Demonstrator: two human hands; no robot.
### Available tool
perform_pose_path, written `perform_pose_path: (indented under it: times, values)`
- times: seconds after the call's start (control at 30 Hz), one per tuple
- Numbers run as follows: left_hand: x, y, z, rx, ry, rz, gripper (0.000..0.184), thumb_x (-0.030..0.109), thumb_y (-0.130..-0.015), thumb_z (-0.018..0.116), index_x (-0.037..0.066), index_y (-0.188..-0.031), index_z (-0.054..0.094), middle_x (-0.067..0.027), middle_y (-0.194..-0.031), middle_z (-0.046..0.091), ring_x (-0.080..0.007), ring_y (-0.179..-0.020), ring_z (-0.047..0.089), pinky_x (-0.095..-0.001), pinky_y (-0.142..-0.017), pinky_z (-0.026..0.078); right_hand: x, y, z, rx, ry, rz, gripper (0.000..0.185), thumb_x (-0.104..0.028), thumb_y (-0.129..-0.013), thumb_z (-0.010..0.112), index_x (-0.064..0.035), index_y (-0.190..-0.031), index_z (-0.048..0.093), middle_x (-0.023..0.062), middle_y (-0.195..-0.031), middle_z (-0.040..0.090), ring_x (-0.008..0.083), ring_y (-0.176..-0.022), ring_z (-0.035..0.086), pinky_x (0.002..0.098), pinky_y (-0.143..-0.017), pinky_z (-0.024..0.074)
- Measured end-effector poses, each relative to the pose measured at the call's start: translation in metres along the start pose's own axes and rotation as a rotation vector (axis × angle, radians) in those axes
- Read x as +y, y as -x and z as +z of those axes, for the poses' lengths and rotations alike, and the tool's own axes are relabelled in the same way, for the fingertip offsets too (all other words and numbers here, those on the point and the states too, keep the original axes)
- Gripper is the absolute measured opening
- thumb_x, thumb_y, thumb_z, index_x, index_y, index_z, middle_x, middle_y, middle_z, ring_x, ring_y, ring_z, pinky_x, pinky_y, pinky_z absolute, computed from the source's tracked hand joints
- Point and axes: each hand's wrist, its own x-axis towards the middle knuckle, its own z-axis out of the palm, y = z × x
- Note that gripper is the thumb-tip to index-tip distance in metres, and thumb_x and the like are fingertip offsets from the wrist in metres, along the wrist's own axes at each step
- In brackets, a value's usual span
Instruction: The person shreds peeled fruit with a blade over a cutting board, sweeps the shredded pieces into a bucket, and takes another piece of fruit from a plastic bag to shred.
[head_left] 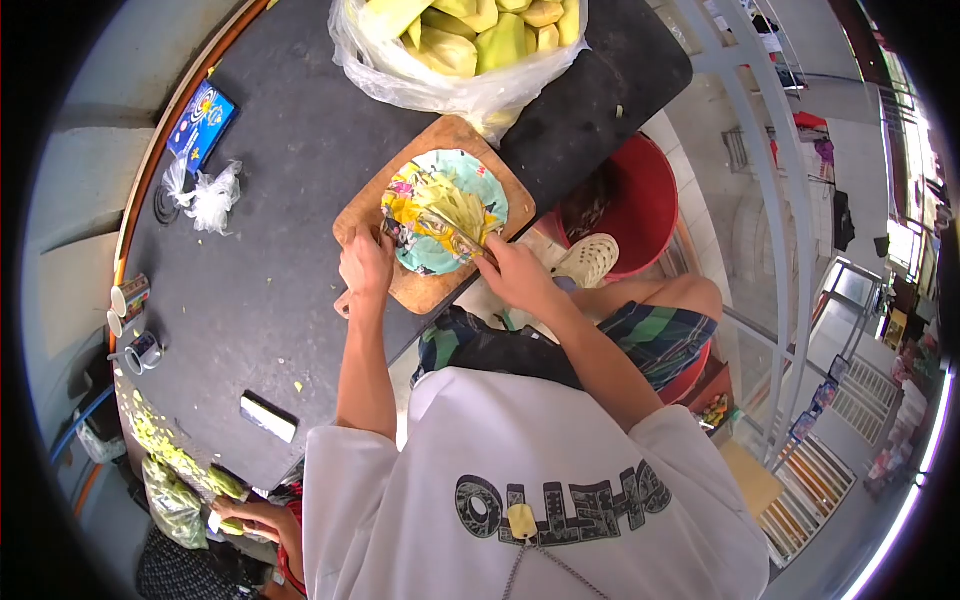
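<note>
A round teal plate [484,180] with a colourful floral pattern rests on a wooden cutting board [425,293]. Pale yellow-green fruit strips [450,203] are heaped over its middle. My left hand [366,264] is closed at the plate's left rim, its fingertips partly hidden. From the right, my right hand [522,277] grips a knife [466,239], whose blade reaches in over the plate beside the strips. Just beyond the board sits a clear plastic bag [400,92] full of peeled, pale green fruit pieces [505,42].
On the dark table [270,290] are a blue packet [202,125], a knotted plastic bag [213,197], cups [130,297] and a phone [268,416]. A red tub [650,205] stands below the right edge. Another person's hand [255,517] is at lower left, near green scraps [165,445].
</note>
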Motion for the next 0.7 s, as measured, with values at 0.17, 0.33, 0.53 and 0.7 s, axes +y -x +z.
perform_pose_path:
  times: [0.17, 0.33, 0.53, 0.7]
  values:
    - [-0.008, -0.007, 0.006, -0.026, -0.066, 0.093, 0.020, 0.021, -0.086, 0.066, 0.002, -0.093, 0.066, -0.0199, -0.100, 0.069, -0.0417, -0.086, 0.069, -0.0505, -0.073, 0.057, -0.008, 0.000, 0.001, 0.018, 0.040, -0.012, 0.022, -0.020, -0.094, 0.062, -0.0011, -0.090, 0.051, 0.0219, -0.073, 0.065, 0.0431, -0.070, 0.064, 0.0518, -0.063, 0.0488]
    - [-0.002, -0.011, 0.002, -0.092, -0.135, 0.143, 0.024, 0.023, -0.085, 0.069, 0.001, -0.094, 0.066, -0.0194, -0.102, 0.069, -0.0402, -0.086, 0.070, -0.0502, -0.074, 0.058, -0.007, 0.003, 0.004, 0.034, 0.081, -0.050, 0.022, -0.021, -0.094, 0.062, -0.0015, -0.091, 0.051, 0.0214, -0.073, 0.065, 0.0428, -0.070, 0.064, 0.0510, -0.061, 0.0494]
    - [-0.002, -0.007, -0.012, -0.022, 0.032, 0.064, 0.033, 0.028, -0.079, 0.076, -0.002, -0.087, 0.068, -0.0207, -0.090, 0.070, -0.0387, -0.081, 0.071, -0.0486, -0.071, 0.056, -0.008, 0.008, -0.002, 0.115, 0.260, -0.121, 0.020, -0.019, -0.091, 0.065, -0.0038, -0.093, 0.053, 0.0177, -0.080, 0.066, 0.0395, -0.072, 0.066, 0.0489, -0.061, 0.0522]
    - [0.023, 0.015, -0.020, 0.077, 0.482, 0.048, 0.018, 0.010, -0.077, 0.073, -0.002, -0.088, 0.067, -0.0161, -0.075, 0.069, -0.0279, -0.063, 0.067, -0.0360, -0.064, 0.053, -0.016, 0.011, -0.008, 0.243, 0.279, -0.209, 0.026, -0.017, -0.086, 0.069, -0.0047, -0.106, 0.058, 0.0140, -0.087, 0.068, 0.0363, -0.075, 0.067, 0.0455, -0.065, 0.0549]
